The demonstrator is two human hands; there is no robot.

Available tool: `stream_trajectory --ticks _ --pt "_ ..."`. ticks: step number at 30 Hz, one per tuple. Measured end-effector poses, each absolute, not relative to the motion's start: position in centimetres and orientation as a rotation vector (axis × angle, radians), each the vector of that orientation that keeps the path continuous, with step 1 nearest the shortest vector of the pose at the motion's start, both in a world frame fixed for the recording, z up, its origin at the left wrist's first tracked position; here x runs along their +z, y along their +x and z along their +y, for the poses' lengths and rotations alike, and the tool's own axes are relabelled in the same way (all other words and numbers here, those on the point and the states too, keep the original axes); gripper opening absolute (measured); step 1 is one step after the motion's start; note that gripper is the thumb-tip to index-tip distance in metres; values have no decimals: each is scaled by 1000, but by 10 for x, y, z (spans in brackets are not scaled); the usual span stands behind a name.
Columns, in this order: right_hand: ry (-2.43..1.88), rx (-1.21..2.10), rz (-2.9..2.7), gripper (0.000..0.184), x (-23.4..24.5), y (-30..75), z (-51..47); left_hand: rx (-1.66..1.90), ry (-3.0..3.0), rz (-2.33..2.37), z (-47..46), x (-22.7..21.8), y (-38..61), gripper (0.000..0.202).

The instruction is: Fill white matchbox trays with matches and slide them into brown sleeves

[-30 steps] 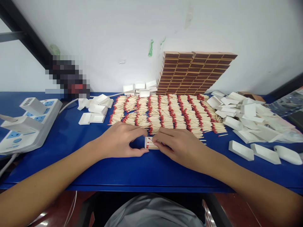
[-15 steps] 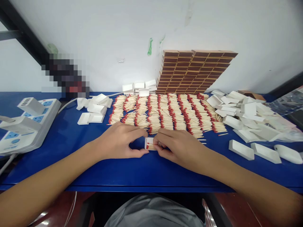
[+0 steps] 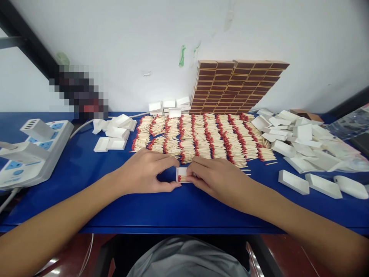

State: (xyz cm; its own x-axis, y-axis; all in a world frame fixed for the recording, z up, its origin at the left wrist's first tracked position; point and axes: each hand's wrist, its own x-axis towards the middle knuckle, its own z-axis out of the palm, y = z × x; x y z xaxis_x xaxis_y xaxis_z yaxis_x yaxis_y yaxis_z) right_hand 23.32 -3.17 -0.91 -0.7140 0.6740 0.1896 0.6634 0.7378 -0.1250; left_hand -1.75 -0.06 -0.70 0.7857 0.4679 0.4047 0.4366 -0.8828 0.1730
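Note:
A small white matchbox tray (image 3: 181,174) with red-tipped matches in it lies on the blue table (image 3: 86,173) near the front middle. My left hand (image 3: 145,171) pinches the tray's left end between thumb and forefinger. My right hand (image 3: 217,179) covers its right end, fingers curled and pressing on the matches inside. Just behind both hands lie rows of loose red-tipped matches (image 3: 207,140).
A stack of brown matchbox sleeves (image 3: 233,86) leans on the white wall. Empty white trays (image 3: 300,142) are heaped at the right, a few more white trays (image 3: 115,132) sit at the left and back. A white power strip (image 3: 31,150) with plugs lies far left.
My right hand has slid slightly left over the tray, covering more of the matches. The left hand has stayed put.

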Motion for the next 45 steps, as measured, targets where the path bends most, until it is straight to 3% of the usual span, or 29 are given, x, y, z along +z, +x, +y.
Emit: stream_trajectory --ticks 19,45 --pt "-1094 159 -2489 16 -4 240 -25 616 2867 769 1 -7 -19 26" --pt "-1265 156 -2627 14 -14 244 -11 543 2829 792 1 -4 -19 27"
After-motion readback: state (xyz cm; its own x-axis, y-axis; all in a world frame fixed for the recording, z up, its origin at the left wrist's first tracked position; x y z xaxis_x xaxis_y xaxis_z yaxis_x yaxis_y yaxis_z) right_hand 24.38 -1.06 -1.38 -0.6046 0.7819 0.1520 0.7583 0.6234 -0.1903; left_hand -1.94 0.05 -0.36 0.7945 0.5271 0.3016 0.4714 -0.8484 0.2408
